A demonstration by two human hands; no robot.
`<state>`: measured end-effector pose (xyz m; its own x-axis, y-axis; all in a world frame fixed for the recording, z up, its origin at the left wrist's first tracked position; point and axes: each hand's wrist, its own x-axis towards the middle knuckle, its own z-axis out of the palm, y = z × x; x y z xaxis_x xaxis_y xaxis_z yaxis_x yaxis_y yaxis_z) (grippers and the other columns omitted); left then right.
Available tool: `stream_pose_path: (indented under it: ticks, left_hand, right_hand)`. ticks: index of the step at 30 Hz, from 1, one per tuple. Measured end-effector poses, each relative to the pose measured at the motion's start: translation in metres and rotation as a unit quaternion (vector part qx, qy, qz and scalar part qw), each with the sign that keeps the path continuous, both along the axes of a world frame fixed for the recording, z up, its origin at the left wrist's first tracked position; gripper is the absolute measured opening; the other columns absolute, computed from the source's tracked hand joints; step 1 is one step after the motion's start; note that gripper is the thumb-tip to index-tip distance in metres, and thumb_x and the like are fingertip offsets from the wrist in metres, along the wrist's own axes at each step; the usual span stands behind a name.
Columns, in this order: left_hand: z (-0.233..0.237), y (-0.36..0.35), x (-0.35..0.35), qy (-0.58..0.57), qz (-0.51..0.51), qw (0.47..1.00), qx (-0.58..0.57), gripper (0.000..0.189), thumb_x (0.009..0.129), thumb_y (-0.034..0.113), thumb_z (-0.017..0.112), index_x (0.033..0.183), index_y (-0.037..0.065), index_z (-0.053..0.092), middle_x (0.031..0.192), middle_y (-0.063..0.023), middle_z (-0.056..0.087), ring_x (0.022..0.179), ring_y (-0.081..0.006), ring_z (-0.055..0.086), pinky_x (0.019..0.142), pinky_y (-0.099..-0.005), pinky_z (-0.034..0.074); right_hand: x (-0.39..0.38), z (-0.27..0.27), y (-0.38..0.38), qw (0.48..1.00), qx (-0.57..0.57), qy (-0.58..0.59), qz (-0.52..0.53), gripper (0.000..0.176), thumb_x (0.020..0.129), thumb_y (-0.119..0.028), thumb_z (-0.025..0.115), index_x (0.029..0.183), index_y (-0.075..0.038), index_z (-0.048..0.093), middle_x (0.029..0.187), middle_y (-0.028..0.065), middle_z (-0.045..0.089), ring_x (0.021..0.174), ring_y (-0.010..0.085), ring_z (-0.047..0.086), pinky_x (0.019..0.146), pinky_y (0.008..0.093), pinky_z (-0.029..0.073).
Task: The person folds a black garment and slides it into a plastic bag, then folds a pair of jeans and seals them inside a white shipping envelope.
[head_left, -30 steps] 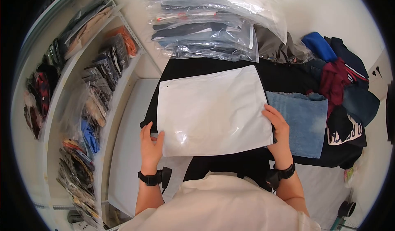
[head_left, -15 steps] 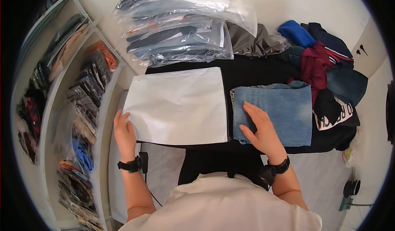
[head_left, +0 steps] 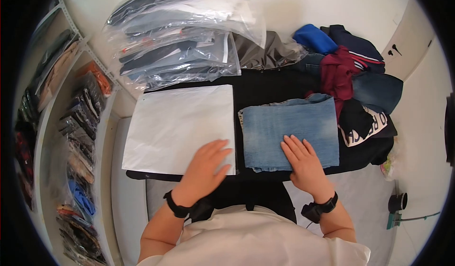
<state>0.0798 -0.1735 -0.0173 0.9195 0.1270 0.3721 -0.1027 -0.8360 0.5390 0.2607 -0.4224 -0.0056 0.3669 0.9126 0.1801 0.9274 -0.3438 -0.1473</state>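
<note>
Folded blue jeans [head_left: 289, 124] lie on the black-covered table [head_left: 265, 87], right of the middle. My right hand [head_left: 303, 159] rests on their front part, palm down with the fingers stretched out. To the left lies a flat white rectangular sheet or bag [head_left: 177, 124], a narrow black gap away from the jeans. Over its lower right corner is my left hand [head_left: 206, 166], slightly blurred, fingers apart and nothing in it. Both wrists wear black bands.
Behind the white piece rises a stack of clothes in clear plastic bags [head_left: 180, 53]. Loose garments, among them a maroon one [head_left: 339, 72] and a blue one [head_left: 315, 38], heap at the back right. Shelves [head_left: 102, 138] with bagged clothes stand along the left.
My left hand has left the white piece's left edge and moved right to its lower right corner. My right hand has shifted lower on the jeans. The whole view has swung slightly.
</note>
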Motion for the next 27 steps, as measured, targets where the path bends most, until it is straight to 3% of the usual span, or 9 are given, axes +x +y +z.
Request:
stream_pose_path:
  ticks: [4, 7, 11, 14, 17, 20, 22, 23, 27]
  left_hand:
    - [0.014, -0.043, 0.04, -0.013, -0.1, 0.994, 0.031, 0.049, 0.078, 0.014, 0.072, 0.123, 0.003, 0.056, 0.136, -0.0164, 0.051, 0.131, -0.0339, 0.044, 0.107, -0.0453, 0.035]
    - [0.0, -0.057, 0.06, 0.018, -0.116, 0.983, 0.14, 0.065, 0.072, 0.021, 0.078, 0.129, 0.003, 0.052, 0.135, -0.0164, 0.051, 0.13, -0.0329, 0.044, 0.108, -0.046, 0.033]
    - [-0.001, -0.065, 0.074, 0.005, -0.072, 0.984, 0.16, 0.067, 0.07, 0.019, 0.078, 0.129, 0.003, 0.051, 0.133, -0.0148, 0.053, 0.127, -0.0313, 0.047, 0.107, -0.045, 0.034]
    - [0.002, -0.062, 0.082, -0.045, -0.028, 0.988, 0.143, 0.062, 0.069, 0.017, 0.078, 0.124, 0.003, 0.053, 0.119, -0.0141, 0.061, 0.113, -0.0314, 0.056, 0.096, -0.0433, 0.043]
    - [-0.001, -0.048, 0.094, -0.004, -0.011, 0.999, 0.03, 0.044, 0.072, 0.017, 0.076, 0.11, 0.006, 0.056, 0.089, -0.0144, 0.066, 0.084, -0.0352, 0.064, 0.07, -0.045, 0.049]
    - [0.017, -0.029, 0.105, 0.097, -0.006, 0.995, -0.012, 0.039, 0.074, 0.022, 0.077, 0.105, 0.006, 0.06, 0.083, -0.0151, 0.066, 0.082, -0.0365, 0.064, 0.071, -0.0451, 0.05]
    - [0.014, -0.014, 0.114, 0.07, -0.007, 0.997, -0.042, 0.039, 0.073, 0.027, 0.078, 0.102, 0.005, 0.064, 0.08, -0.0166, 0.066, 0.081, -0.0378, 0.064, 0.072, -0.0444, 0.05]
    - [0.012, -0.008, 0.119, 0.079, -0.027, 0.994, -0.074, 0.04, 0.07, 0.029, 0.08, 0.098, 0.005, 0.065, 0.079, -0.0162, 0.066, 0.08, -0.0367, 0.065, 0.072, -0.0442, 0.051]
    - [0.006, -0.001, 0.13, 0.066, -0.078, 0.991, -0.089, 0.044, 0.066, 0.031, 0.082, 0.098, 0.005, 0.067, 0.081, -0.0162, 0.067, 0.082, -0.0346, 0.066, 0.073, -0.0416, 0.051]
  right_hand:
    - [0.008, 0.002, -0.005, 0.999, 0.002, 0.034, 0.008, 0.079, 0.061, 0.003, 0.063, 0.138, -0.005, 0.046, 0.146, 0.0128, 0.043, 0.138, 0.0283, 0.037, 0.114, 0.0463, 0.028]
    - [0.022, 0.006, -0.011, 0.997, 0.052, 0.033, 0.049, 0.067, 0.065, 0.001, 0.062, 0.131, -0.003, 0.052, 0.138, 0.0151, 0.051, 0.128, 0.0316, 0.048, 0.107, 0.0444, 0.039]
    - [0.049, 0.028, -0.005, 0.983, 0.075, 0.154, 0.07, 0.048, 0.071, -0.001, 0.057, 0.119, -0.002, 0.06, 0.111, 0.0194, 0.064, 0.098, 0.0374, 0.062, 0.084, 0.0413, 0.051]
    - [0.067, 0.052, 0.012, 0.974, 0.048, 0.198, 0.095, 0.042, 0.073, -0.004, 0.057, 0.115, -0.003, 0.062, 0.097, 0.0205, 0.067, 0.084, 0.0395, 0.063, 0.074, 0.0442, 0.051]
    - [0.082, 0.069, 0.031, 0.964, -0.007, 0.241, 0.109, 0.043, 0.072, -0.006, 0.059, 0.115, -0.003, 0.062, 0.093, 0.0201, 0.067, 0.082, 0.0388, 0.064, 0.072, 0.0417, 0.051]
    - [0.097, 0.072, 0.038, 0.98, 0.03, 0.128, 0.148, 0.046, 0.069, -0.011, 0.066, 0.115, -0.002, 0.063, 0.099, 0.0191, 0.067, 0.088, 0.0375, 0.064, 0.079, 0.0407, 0.051]
    - [0.104, 0.084, 0.038, 0.985, 0.022, 0.058, 0.161, 0.058, 0.064, -0.018, 0.075, 0.118, -0.002, 0.062, 0.117, 0.0187, 0.063, 0.105, 0.0366, 0.06, 0.092, 0.042, 0.047]
    - [0.109, 0.084, 0.036, 0.982, -0.033, 0.107, 0.155, 0.081, 0.057, -0.026, 0.083, 0.129, -0.002, 0.055, 0.139, 0.0194, 0.05, 0.128, 0.0375, 0.047, 0.106, 0.0438, 0.037]
    - [0.149, 0.05, 0.04, 0.977, -0.119, 0.1, 0.149, 0.116, 0.046, -0.039, 0.091, 0.145, -0.005, 0.038, 0.151, 0.0231, 0.032, 0.143, 0.0366, 0.026, 0.116, 0.0427, 0.027]
